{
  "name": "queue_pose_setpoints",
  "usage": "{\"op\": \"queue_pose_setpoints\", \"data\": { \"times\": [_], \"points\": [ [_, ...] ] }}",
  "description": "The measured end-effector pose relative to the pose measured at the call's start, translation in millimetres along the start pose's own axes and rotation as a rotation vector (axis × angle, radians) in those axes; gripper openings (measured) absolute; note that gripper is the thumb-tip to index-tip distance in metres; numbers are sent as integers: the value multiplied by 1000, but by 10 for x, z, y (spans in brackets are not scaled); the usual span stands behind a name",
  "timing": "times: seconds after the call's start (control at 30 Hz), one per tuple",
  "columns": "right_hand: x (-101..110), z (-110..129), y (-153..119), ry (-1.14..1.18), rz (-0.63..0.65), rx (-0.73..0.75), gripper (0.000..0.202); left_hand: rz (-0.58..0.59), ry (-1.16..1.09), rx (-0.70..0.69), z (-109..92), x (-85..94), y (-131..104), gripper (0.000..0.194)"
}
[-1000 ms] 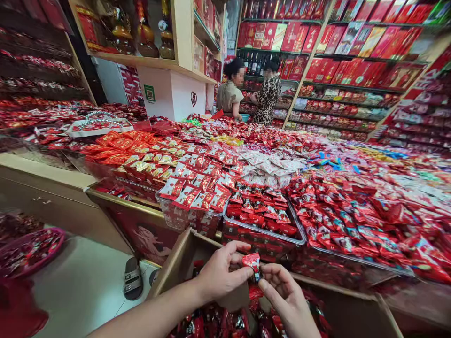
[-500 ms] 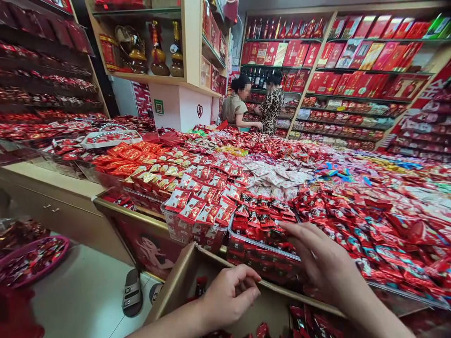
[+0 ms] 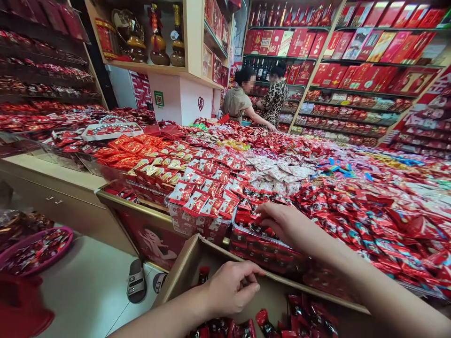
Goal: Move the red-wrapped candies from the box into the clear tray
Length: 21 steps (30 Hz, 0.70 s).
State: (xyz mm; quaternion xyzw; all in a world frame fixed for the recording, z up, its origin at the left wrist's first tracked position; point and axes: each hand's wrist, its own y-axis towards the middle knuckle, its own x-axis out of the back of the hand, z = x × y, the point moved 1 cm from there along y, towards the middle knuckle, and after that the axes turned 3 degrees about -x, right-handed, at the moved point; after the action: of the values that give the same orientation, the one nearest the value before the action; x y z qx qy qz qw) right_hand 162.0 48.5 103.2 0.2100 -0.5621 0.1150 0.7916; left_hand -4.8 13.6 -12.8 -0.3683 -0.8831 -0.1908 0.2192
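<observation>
My left hand [image 3: 234,287] hovers over an open cardboard box [image 3: 176,281], fingers loosely bent, thumb apart from the index finger, and nothing visible in it. Inside that box lie red-and-black wrapped candies [image 3: 266,323], partly covered by my left forearm. My right hand [image 3: 283,224] reaches across the box to a clear plastic bin [image 3: 260,244] of small red-and-black candy packets [image 3: 244,206]. Its fingers are bent down and apart at the packets, and no candy shows in them. The lower fingertips are partly hidden.
Beside that bin stands another clear bin [image 3: 183,220] of red-and-white packets. Heaps of wrapped sweets spread over the display behind. Two people [image 3: 236,101] stand at the far side, near shelves of red boxes. On the floor are a sandal [image 3: 136,281] and a pink basket [image 3: 65,246].
My right hand has moved left and down onto the packets in the clear bin. The left hand stays nearly in place. One person in the back stretches an arm over the sweets.
</observation>
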Motion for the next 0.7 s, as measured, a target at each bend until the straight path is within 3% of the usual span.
{"op": "queue_pose_setpoints", "data": {
  "times": [0.1, 0.33, 0.43, 0.57, 0.63, 0.7],
  "points": [
    [-51, -51, 8, 24, 74, -48, 16, 9, 23, -10, -19, 16, -1, 29],
    [13, -155, 89, 128, 26, -170, 14, -4, 42, -23, -13, 8, 0, 26],
    [-35, -187, 95, 165, 81, -160, 13, -75, 44, -76, -79, 55, -13, 22],
    [-10, -218, 52, 191, 76, -166, 13, -287, 67, -200, -361, 353, 47, 18],
    [74, -205, 30, 205, 38, -184, 13, -372, 139, -179, -525, 561, 158, 20],
    [166, -160, 18, 255, -15, -175, 11, -384, 235, -138, -652, 738, 324, 32]
  ]
}}
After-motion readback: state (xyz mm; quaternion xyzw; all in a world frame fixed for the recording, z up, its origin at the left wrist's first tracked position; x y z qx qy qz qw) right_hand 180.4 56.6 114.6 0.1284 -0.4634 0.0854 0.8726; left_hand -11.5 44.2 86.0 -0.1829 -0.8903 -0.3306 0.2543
